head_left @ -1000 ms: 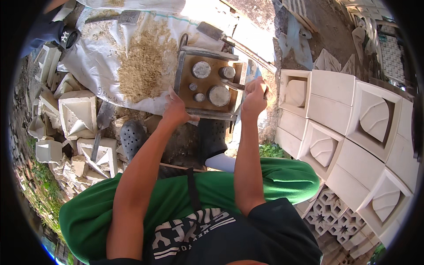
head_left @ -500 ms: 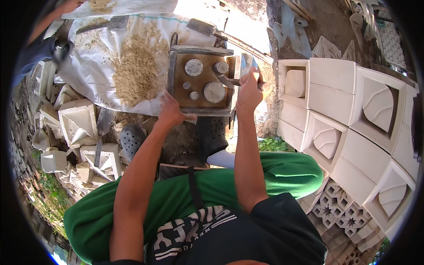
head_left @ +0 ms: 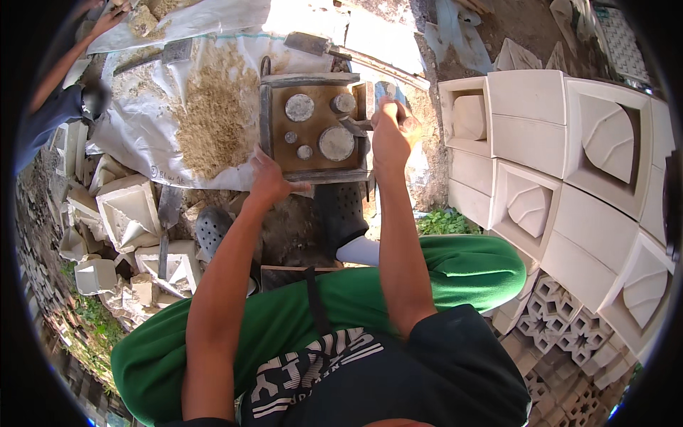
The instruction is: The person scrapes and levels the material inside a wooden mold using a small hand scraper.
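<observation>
A square frame mould [head_left: 266, 117] with a dark rim lies in front of me. Smooth brown material [head_left: 313, 146] fills it, with several round grey discs of different sizes, such as the large disc [head_left: 336, 144], standing in it. My left hand [head_left: 269, 178] grips the near left corner, fingers along the left side and thumb stretched along the near edge. Over the right side, my right hand [head_left: 393, 135] is closed round the handle of a small tool. Its narrow metal end [head_left: 352, 127] reaches in between the two right-hand discs; the hand hides much of the tool.
Sandy powder [head_left: 213, 132] lies on a white sheet [head_left: 131, 153] to the left. Broken pale castings [head_left: 128, 213] are heaped nearby. Stacked pale blocks [head_left: 530, 107] stand at the right. Another person's hand [head_left: 107, 21] shows at the far left. A flat-bladed tool [head_left: 307, 43] lies beyond the mould.
The whole view has shifted slightly. My right hand has moved a little farther from me while keeping the tool by the discs. More of the other person's arm shows; my left hand stays on the corner.
</observation>
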Motion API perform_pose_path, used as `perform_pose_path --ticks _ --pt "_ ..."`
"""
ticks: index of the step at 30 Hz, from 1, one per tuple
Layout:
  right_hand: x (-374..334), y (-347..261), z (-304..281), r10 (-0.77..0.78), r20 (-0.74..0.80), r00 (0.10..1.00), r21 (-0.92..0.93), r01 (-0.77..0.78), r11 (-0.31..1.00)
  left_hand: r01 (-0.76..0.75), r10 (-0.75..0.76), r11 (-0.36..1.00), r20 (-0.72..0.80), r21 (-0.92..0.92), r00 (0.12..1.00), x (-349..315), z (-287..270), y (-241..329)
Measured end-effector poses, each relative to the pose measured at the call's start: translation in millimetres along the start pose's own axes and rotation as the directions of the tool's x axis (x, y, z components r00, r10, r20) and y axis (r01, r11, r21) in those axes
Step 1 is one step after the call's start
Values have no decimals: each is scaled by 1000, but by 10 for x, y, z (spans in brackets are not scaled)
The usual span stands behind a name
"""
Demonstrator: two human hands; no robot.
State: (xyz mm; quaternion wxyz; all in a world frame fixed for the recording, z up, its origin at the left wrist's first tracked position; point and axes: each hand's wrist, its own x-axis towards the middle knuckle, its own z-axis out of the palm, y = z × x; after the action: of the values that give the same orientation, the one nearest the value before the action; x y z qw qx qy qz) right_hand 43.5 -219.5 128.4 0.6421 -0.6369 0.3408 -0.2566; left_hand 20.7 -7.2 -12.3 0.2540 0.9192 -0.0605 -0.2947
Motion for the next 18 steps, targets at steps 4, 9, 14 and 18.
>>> perform_pose_path --ticks 4,9,14,18 --pt "-105 -214 54 -29 95 995 35 26 999 45 -46 999 54 19 997 26 -23 -79" --pt "31 18 208 -23 169 985 -88 38 995 110 -103 992 112 -61 988 -8 -129 69" --pt "-80 138 168 -121 154 981 64 112 992 112 -108 993 106 -35 989 -15 -107 80" --pt "-95 -54 373 -152 184 971 -84 170 982 172 -162 982 125 -73 979 -90 -243 148"
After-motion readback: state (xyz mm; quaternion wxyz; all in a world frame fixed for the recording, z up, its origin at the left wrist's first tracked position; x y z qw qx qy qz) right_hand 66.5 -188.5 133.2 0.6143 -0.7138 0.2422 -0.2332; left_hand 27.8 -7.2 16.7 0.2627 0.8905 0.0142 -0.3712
